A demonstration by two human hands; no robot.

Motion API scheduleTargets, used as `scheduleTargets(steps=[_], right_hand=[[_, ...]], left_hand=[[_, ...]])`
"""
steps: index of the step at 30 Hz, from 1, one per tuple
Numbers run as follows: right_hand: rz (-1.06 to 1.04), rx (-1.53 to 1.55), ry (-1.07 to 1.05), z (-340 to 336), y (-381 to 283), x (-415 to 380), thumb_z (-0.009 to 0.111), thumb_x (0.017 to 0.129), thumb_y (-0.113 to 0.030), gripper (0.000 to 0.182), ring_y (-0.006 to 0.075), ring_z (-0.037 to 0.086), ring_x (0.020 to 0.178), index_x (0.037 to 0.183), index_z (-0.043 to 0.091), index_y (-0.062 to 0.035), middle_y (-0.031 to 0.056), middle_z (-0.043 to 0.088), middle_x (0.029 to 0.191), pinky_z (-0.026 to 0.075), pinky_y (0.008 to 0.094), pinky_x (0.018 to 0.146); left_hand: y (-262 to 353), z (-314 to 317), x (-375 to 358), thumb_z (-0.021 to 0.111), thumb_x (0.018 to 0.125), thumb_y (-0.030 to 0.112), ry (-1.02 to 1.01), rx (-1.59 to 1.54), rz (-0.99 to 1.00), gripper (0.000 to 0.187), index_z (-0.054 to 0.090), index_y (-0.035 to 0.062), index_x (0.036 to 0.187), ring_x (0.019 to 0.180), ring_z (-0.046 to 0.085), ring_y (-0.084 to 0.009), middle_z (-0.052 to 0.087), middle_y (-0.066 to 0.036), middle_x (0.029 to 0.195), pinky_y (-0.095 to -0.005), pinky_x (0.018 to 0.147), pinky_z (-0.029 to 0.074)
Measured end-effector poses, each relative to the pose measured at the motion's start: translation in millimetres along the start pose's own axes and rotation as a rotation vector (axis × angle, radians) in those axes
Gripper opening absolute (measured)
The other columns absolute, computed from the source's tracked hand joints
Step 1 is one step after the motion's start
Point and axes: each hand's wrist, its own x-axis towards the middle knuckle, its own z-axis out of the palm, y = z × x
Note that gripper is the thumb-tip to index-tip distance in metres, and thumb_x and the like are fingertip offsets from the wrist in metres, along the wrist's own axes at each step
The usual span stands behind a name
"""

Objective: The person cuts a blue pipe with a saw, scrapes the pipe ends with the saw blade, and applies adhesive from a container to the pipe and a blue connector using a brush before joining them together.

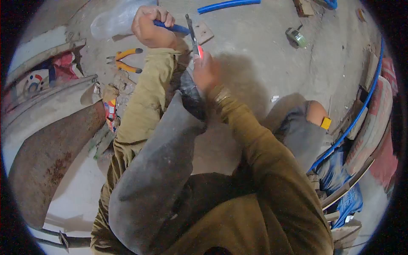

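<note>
My left hand [154, 27] is closed around a short length of blue pipe [176, 28]. In my right hand [207, 71] is a hacksaw [193, 34], seen nearly edge-on, with a dark narrow frame and a red grip. The saw's dark part crosses close by the pipe's right end; whether the blade touches the pipe cannot be made out. A small flat wooden piece [204, 33] lies on the floor just behind the saw. Left of my left forearm rest pliers [126, 60] with orange-yellow handles.
Another blue pipe piece [228, 5] lies at the top. A roll of tape [296, 38] sits on the concrete floor to the right. A long blue hose [357, 124] curves along the right, beside sacks [369, 123]. A rusty metal sheet [55, 165] stands at left.
</note>
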Motion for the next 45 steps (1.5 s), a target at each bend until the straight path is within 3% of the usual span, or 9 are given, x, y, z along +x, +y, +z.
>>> scheduleTargets(steps=[5,8,16,20,22,34,37,40,45], right_hand=[[0.168,0.052,0.186,14.2,-16.0,-7.9,0.053,0.096,-0.033,0.033,0.0486,0.061,0.087,0.105,0.057,-0.0012,0.0276,0.064,0.090,0.047,0.0527,0.074],[-0.050,0.171,0.078,18.5,10.8,16.8,0.054,0.095,-0.030,0.031,0.0475,0.061,0.086,0.100,0.057,0.0010,0.0287,0.063,0.088,0.046,0.0529,0.073],[-0.032,0.223,0.124,22.8,-0.7,4.3,0.055,0.094,-0.027,0.030,0.0499,0.060,0.088,0.099,0.057,0.0023,0.0300,0.063,0.091,0.046,0.0543,0.077],[0.002,0.196,0.213,20.5,-10.0,2.9,0.058,0.093,-0.023,0.028,0.0500,0.058,0.087,0.099,0.057,0.0037,0.0287,0.061,0.093,0.046,0.0539,0.077],[-0.061,0.238,0.103,13.6,1.8,14.6,0.059,0.092,-0.023,0.028,0.0489,0.058,0.088,0.098,0.058,0.0041,0.0277,0.061,0.092,0.045,0.0532,0.076],[-0.088,0.121,0.042,13.3,11.1,18.2,0.053,0.094,-0.032,0.035,0.0495,0.059,0.095,0.101,0.058,0.0018,0.0301,0.063,0.096,0.046,0.0516,0.080],[-0.065,0.122,-0.027,6.8,15.4,27.1,0.053,0.094,-0.033,0.035,0.0491,0.059,0.094,0.101,0.058,0.0012,0.0296,0.063,0.095,0.046,0.0511,0.080],[-0.021,0.214,-0.080,10.8,22.3,32.2,0.053,0.094,-0.033,0.035,0.0491,0.059,0.093,0.101,0.058,0.0008,0.0294,0.063,0.095,0.046,0.0505,0.079],[-0.083,0.178,0.019,8.9,16.6,11.1,0.054,0.094,-0.033,0.035,0.0484,0.060,0.093,0.102,0.058,0.0007,0.0287,0.063,0.094,0.046,0.0504,0.080]], left_hand=[[-8.8,-11.8,0.5,0.047,0.083,0.021,-0.097,0.087,-0.057,0.020,0.039,0.0097,0.068,0.049,0.038,-0.0184,0.042,-0.007,0.060,-0.0331,0.048,0.035],[-11.0,-7.1,1.7,0.048,0.082,0.020,-0.007,0.039,-0.094,0.020,0.039,0.0092,0.068,0.049,0.039,-0.0187,0.042,-0.007,0.060,-0.0326,0.046,0.034],[-5.0,11.6,-6.3,0.047,0.082,0.019,0.068,0.101,-0.019,0.019,0.037,0.0104,0.067,0.051,0.038,-0.0171,0.039,-0.005,0.058,-0.0314,0.045,0.036],[-5.2,-6.6,-1.0,0.045,0.082,0.018,-0.213,0.183,0.026,0.020,0.037,0.0099,0.067,0.050,0.034,-0.0159,0.037,-0.007,0.058,-0.0296,0.044,0.035],[3.8,3.6,-5.0,0.044,0.083,0.018,-0.297,0.306,0.074,0.020,0.036,0.0099,0.066,0.049,0.032,-0.0154,0.037,-0.007,0.057,-0.0286,0.044,0.033],[1.2,-30.9,24.9,0.047,0.084,0.025,-0.686,-0.140,-0.344,0.024,0.038,0.0116,0.066,0.047,0.031,-0.0140,0.037,-0.005,0.056,-0.0305,0.048,0.029],[8.5,-23.8,15.9,0.050,0.083,0.026,-0.680,0.008,-0.346,0.025,0.038,0.0114,0.067,0.051,0.033,-0.0147,0.038,-0.005,0.057,-0.0301,0.050,0.030],[6.7,-11.7,1.8,0.047,0.076,0.014,-0.443,0.030,-0.232,0.014,0.042,0.0032,0.070,0.048,0.034,-0.0155,0.039,-0.008,0.056,-0.0296,0.044,0.033],[0.0,-13.1,-0.8,0.048,0.076,0.018,-0.386,0.035,-0.203,0.015,0.039,0.0089,0.068,0.051,0.032,-0.0156,0.039,-0.007,0.058,-0.0290,0.048,0.030]])
